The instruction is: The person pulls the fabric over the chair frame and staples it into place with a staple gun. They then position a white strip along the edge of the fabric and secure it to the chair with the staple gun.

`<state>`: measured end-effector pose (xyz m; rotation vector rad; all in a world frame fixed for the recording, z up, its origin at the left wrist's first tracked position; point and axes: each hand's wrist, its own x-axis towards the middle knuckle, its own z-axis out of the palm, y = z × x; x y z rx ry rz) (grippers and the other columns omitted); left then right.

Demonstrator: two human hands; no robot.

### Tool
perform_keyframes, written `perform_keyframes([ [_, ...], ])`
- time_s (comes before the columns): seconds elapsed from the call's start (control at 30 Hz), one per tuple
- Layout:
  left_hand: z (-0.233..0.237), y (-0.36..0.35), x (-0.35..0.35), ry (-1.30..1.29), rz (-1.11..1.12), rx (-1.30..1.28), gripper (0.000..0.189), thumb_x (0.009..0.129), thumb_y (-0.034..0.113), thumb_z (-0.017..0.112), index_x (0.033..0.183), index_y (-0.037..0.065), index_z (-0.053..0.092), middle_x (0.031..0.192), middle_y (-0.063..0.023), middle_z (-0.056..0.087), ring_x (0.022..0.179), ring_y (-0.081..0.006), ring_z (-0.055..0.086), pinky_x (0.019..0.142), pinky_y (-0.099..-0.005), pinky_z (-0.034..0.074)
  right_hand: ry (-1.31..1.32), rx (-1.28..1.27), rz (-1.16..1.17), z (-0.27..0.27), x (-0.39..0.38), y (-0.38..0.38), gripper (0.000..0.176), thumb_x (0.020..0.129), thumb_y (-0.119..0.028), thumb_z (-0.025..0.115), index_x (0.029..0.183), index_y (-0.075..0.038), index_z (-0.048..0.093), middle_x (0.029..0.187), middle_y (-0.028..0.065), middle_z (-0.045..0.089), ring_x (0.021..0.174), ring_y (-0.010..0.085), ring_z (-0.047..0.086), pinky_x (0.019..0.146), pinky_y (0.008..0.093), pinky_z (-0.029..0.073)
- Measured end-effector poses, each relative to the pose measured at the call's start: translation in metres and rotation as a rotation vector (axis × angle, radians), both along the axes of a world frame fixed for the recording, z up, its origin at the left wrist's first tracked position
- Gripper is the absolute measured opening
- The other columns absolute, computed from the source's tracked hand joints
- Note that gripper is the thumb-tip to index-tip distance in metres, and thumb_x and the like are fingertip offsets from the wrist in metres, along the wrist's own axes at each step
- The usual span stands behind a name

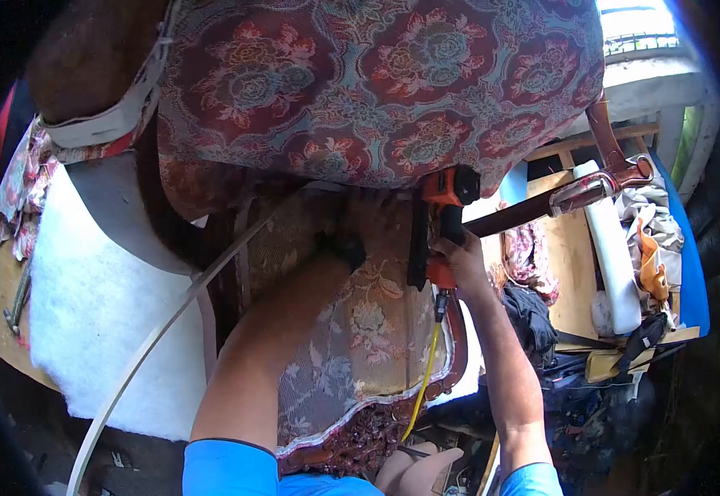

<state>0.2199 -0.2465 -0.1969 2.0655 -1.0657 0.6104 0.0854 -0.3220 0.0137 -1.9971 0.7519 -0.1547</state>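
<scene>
Head view: the right hand (pixel 461 266) grips the handle of an orange staple gun (pixel 445 192), fingers (pixel 451 250) closed around it. The gun's head is pressed against the flowered chair (pixel 376 91), where back meets seat, and a yellow hose (pixel 422 382) hangs below it. The left hand (pixel 342 248) reaches into the same fold; its fingers are hidden, so I cannot tell their state. White padding (pixel 95 322) lies to the left.

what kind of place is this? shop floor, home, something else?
Most likely an upholstery workshop. The right hand grips an orange staple gun on a yellow hose, held against a seat covered in floral fabric with a carved wooden frame. White padding lies at left, wood boards at right.
</scene>
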Motion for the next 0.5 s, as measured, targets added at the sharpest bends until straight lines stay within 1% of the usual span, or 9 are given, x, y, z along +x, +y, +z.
perform_keyframes([
  [0.03, -0.023, -0.016, 0.005, -0.08, 0.027, 0.032, 0.063, 0.094, 0.05, 0.059, 0.147, 0.016, 0.054, 0.151, -0.0166, 0.049, 0.134, -0.0409, 0.046, 0.111, -0.0646, 0.033, -0.014, 0.021, -0.006, -0.004, 0.0, -0.003, 0.018, 0.086, -0.003, 0.07, 0.102, -0.001, 0.061, 0.083, 0.0066, 0.065, 0.069, 0.0176, 0.068, 0.064, 0.0327, 0.058],
  [0.1, -0.024, -0.015, 0.007, -0.071, 0.042, 0.088, 0.064, 0.095, 0.05, 0.058, 0.148, 0.015, 0.053, 0.152, -0.0161, 0.048, 0.135, -0.0408, 0.046, 0.111, -0.0656, 0.032, -0.035, 0.065, -0.011, -0.012, 0.002, -0.01, 0.018, 0.086, -0.002, 0.069, 0.102, -0.001, 0.061, 0.082, 0.0066, 0.065, 0.068, 0.0179, 0.068, 0.064, 0.0329, 0.058],
  [0.13, 0.0, 0.0, 0.002, 0.015, 0.026, 0.112, 0.063, 0.096, 0.05, 0.056, 0.148, 0.014, 0.053, 0.152, -0.0158, 0.048, 0.135, -0.0404, 0.045, 0.111, -0.0659, 0.032, -0.033, 0.067, -0.007, -0.013, 0.004, -0.013, 0.018, 0.085, -0.001, 0.068, 0.102, -0.001, 0.061, 0.082, 0.0066, 0.065, 0.068, 0.0178, 0.068, 0.063, 0.0326, 0.058],
  [0.17, 0.015, 0.008, -0.001, 0.101, 0.01, 0.136, 0.063, 0.097, 0.05, 0.055, 0.148, 0.013, 0.052, 0.152, -0.0156, 0.048, 0.136, -0.04, 0.045, 0.112, -0.0663, 0.031, -0.031, 0.071, -0.004, -0.015, 0.005, -0.016, 0.018, 0.085, -0.001, 0.068, 0.102, -0.001, 0.061, 0.082, 0.0065, 0.065, 0.068, 0.0178, 0.068, 0.063, 0.0323, 0.058],
  [0.27, 0.012, 0.001, -0.001, 0.127, 0.012, 0.178, 0.065, 0.097, 0.05, 0.054, 0.148, 0.01, 0.052, 0.153, -0.0161, 0.047, 0.136, -0.0396, 0.044, 0.112, -0.066, 0.031, -0.029, 0.068, 0.018, -0.015, 0.003, -0.017, 0.018, 0.085, -0.001, 0.067, 0.102, -0.001, 0.061, 0.083, 0.0062, 0.065, 0.069, 0.0174, 0.068, 0.064, 0.0318, 0.058],
  [0.37, -0.001, -0.006, -0.001, 0.176, -0.014, 0.034, 0.064, 0.098, 0.049, 0.054, 0.148, 0.008, 0.052, 0.154, -0.0172, 0.046, 0.136, -0.0403, 0.043, 0.112, -0.0653, 0.031, -0.021, 0.081, 0.02, -0.018, 0.003, -0.02, 0.019, 0.085, 0.0, 0.068, 0.103, -0.001, 0.061, 0.084, 0.0058, 0.066, 0.07, 0.0166, 0.068, 0.065, 0.0312, 0.057],
  [0.47, 0.019, 0.004, -0.004, 0.118, 0.03, 0.098, 0.064, 0.098, 0.048, 0.055, 0.148, 0.008, 0.053, 0.151, -0.0188, 0.047, 0.135, -0.04, 0.045, 0.112, -0.0636, 0.032, 0.008, 0.075, -0.011, -0.015, 0.002, -0.017, 0.02, 0.084, -0.002, 0.069, 0.103, -0.001, 0.062, 0.084, 0.0056, 0.066, 0.071, 0.0163, 0.068, 0.067, 0.0317, 0.057],
  [0.5, 0.017, 0.003, -0.002, 0.14, 0.009, 0.084, 0.064, 0.098, 0.047, 0.056, 0.148, 0.008, 0.052, 0.151, -0.019, 0.048, 0.135, -0.0398, 0.045, 0.112, -0.063, 0.032, 0.018, 0.07, -0.018, -0.015, 0.005, -0.015, 0.02, 0.084, -0.003, 0.07, 0.103, -0.001, 0.062, 0.084, 0.0055, 0.066, 0.072, 0.0162, 0.068, 0.067, 0.032, 0.057],
])
